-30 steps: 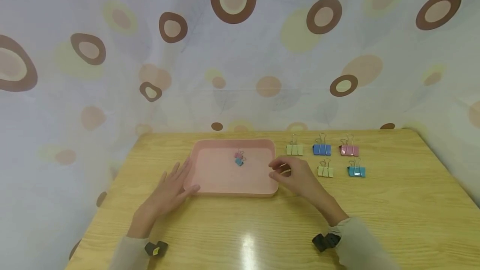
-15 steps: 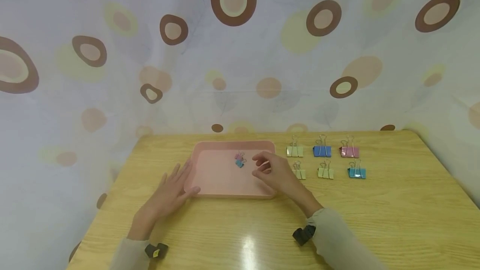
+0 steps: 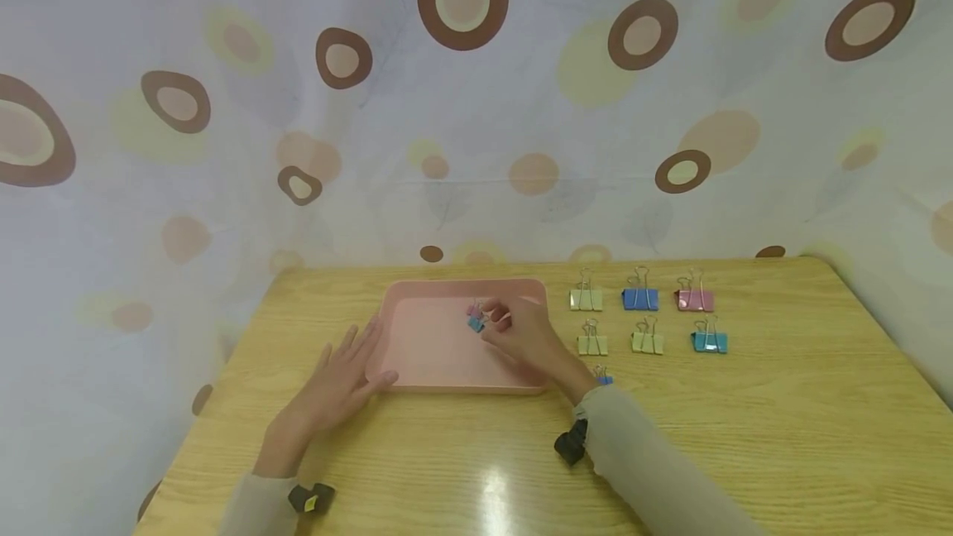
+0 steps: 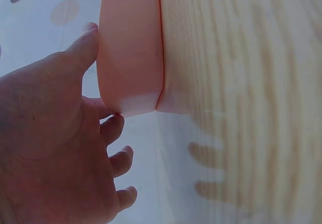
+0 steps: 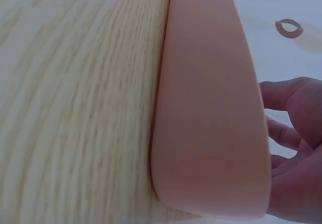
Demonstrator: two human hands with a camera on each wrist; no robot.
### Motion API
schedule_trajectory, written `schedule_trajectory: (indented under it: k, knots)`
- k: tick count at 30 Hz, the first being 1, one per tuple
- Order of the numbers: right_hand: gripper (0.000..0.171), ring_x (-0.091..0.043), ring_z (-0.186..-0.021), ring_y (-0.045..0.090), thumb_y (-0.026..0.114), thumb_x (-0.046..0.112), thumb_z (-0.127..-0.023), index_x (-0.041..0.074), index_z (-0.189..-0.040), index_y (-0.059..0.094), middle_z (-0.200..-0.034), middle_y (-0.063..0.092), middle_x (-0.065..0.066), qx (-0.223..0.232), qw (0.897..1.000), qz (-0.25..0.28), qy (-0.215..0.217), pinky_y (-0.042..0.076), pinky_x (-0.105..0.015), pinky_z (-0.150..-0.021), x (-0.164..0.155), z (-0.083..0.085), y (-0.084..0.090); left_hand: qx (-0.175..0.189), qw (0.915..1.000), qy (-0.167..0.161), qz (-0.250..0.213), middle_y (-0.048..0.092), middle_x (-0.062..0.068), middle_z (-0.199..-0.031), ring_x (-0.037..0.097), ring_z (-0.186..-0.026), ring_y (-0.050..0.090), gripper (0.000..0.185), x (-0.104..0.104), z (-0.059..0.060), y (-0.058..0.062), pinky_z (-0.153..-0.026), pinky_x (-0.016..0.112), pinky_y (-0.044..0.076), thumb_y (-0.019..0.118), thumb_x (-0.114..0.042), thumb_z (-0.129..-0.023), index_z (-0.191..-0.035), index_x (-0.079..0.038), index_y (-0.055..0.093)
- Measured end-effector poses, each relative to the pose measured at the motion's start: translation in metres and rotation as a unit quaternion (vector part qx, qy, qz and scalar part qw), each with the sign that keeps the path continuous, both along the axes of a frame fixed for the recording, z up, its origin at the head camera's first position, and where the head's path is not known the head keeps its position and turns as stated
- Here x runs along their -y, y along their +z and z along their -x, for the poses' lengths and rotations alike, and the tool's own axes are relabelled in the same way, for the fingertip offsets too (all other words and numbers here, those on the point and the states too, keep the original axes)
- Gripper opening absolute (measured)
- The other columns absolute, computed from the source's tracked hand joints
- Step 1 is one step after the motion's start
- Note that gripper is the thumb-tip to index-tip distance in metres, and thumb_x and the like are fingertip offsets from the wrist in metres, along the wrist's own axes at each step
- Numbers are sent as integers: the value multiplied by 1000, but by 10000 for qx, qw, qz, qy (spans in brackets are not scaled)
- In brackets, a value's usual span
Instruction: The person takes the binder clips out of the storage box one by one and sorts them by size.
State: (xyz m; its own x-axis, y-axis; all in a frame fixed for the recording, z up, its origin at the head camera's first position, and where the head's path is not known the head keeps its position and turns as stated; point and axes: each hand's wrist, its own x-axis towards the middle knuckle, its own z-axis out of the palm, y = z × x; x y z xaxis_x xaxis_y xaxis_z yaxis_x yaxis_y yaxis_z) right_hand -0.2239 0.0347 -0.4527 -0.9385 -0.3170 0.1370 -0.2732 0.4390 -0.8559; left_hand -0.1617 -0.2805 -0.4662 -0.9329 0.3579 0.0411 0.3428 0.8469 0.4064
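A pink tray (image 3: pixel 462 282) lies on the wooden table (image 3: pixel 782 420). Inside it sit a small pink clip (image 3: pixel 472 308) and a small blue clip (image 3: pixel 474 323). My right hand (image 3: pixel 497 319) reaches into the tray right beside them, its thumb and fingers curled and pinching something small and pale. My left hand (image 3: pixel 350 362) lies flat on the table, its straight fingers touching the tray's near left corner. The left wrist view shows that hand (image 4: pixel 50 148) against the tray's wall (image 4: pixel 131 48). In the right wrist view the tray's wall (image 5: pixel 211 108) hides the right hand's (image 5: pixel 297 153) fingertips.
To the right of the tray stand two rows of larger binder clips: yellow (image 3: pixel 585 298), blue (image 3: pixel 639 298), pink (image 3: pixel 694 299), then yellow (image 3: pixel 592 344), yellow (image 3: pixel 647 342), teal (image 3: pixel 709 342). A small blue clip (image 3: pixel 601 375) lies by my right sleeve. A spotted curtain (image 3: pixel 462 106) hangs behind.
My right hand has moved left, from beside the tray's right edge to over its middle by the two small clips. The left hand has stayed put.
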Motion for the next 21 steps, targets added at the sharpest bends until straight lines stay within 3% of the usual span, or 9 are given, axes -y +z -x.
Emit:
schedule_trajectory:
  k: [8,13,21]
  knots:
    - [25,-29,-92,67,76,-2,-87,-2,-111,69,-102,70,-17,-142,9998,-161,-17,57,-39,-84,12,11,-8,-19,10000,-11,-19,16,11,-170,48,-153,13,82,0,0,0,-115,75,8,53,-50,-105,-164,-6,19]
    - [18,-23,-88,66,75,-3,-87,1,-104,70,-101,71,-14,-285,9991,-328,3,56,-37,-81,16,15,-9,-38,10000,-7,9,16,12,-170,48,-153,13,81,0,0,0,-116,75,8,52,-50,-105,-164,-5,19]
    - [17,-20,-87,64,71,-1,-88,2,-105,69,-98,70,-12,-89,9983,-563,-153,55,-39,-82,24,16,-8,-20,10000,2,34,15,11,-171,48,-153,13,81,-1,-1,1,-116,75,8,52,-50,-105,-164,-6,18]
